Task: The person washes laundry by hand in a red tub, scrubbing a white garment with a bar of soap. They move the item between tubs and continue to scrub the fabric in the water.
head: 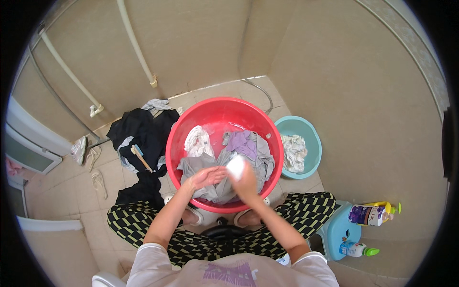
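My right hand (247, 184) is closed around a white bar (235, 167) that looks like soap; motion blurs both. Just left of it, my left hand (209, 177) is held palm up with its fingers stretched out and nothing in it. Both hands are over the near half of a large red plastic basin (224, 101). Inside the basin lie crumpled grey cloth (200, 165), a purple cloth (242, 142) towards the right and a bunched white cloth (198, 141) at the left. The basin's bottom looks wet.
A light blue basin (314, 150) holding a whitish cloth (294, 152) stands at the right. Black clothes (143, 125) and a wooden-handled brush (142, 158) lie left. Bottles, including a Lux bottle (365, 215), rest on a blue stool (335, 233). Pale slippers (98, 183) and pipes (138, 43) are further left.
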Motion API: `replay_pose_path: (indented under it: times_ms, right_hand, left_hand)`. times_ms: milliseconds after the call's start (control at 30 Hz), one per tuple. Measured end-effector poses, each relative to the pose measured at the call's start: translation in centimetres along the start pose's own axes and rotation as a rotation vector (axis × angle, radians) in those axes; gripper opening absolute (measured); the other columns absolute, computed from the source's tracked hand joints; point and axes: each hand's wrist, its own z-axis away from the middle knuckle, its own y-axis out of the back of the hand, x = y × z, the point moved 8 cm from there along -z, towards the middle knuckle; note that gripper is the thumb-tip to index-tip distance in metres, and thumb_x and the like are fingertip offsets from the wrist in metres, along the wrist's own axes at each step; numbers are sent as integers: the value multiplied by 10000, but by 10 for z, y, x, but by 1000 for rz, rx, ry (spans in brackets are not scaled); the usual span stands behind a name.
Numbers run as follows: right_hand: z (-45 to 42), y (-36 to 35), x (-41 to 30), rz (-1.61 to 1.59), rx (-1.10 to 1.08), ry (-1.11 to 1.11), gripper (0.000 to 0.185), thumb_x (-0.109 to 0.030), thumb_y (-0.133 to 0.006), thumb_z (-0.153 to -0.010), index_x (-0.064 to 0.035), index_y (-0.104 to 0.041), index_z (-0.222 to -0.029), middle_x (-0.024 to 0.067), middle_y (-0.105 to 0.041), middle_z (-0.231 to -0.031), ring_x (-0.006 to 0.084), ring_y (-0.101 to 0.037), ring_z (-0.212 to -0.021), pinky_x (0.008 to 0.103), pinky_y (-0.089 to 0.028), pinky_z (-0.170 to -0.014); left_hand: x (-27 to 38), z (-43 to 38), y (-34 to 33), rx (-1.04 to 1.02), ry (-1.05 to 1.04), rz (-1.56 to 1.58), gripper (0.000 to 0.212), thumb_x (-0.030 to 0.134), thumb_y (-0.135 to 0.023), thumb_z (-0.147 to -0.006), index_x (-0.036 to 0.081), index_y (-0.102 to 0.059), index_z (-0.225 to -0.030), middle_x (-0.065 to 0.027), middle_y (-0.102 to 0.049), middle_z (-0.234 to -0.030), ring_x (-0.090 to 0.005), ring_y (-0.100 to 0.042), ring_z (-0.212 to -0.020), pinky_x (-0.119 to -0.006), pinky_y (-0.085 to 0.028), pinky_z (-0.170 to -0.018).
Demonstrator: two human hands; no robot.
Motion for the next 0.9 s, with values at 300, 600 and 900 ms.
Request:
replay_pose_path:
  times_ms: [300,600,900]
  right_hand:
    - [33,-75,-7,70,155,238,608,-236,-723,-584,-12,-412,-1055,168,-445,-1083,355,-406,-1048,462,-288,-880]
    - [-41,-59,30,289,351,-11,597,-367,-720,-640,25,-445,-997,201,-557,-924,383,-540,-910,445,-422,-747]
    - [-99,16,144,169,190,-447,673,-415,-724,-568,89,-494,-951,243,-608,-872,366,-606,-833,419,-473,-735]
  left_hand:
    - [-31,-3,12,69,-67,712,439,381,-392,-910,27,-514,-1139,-97,-591,-1059,-234,-550,-992,-352,-385,-933]
    - [0,-12,-12,-162,-187,603,603,494,-287,-912,11,-403,-1253,-92,-506,-1216,-183,-473,-1118,-301,-349,-966]
    - [-10,-5,-6,411,-150,-372,464,244,-524,-873,-34,-421,-1228,-48,-560,-1119,-97,-548,-933,-226,-421,-822]
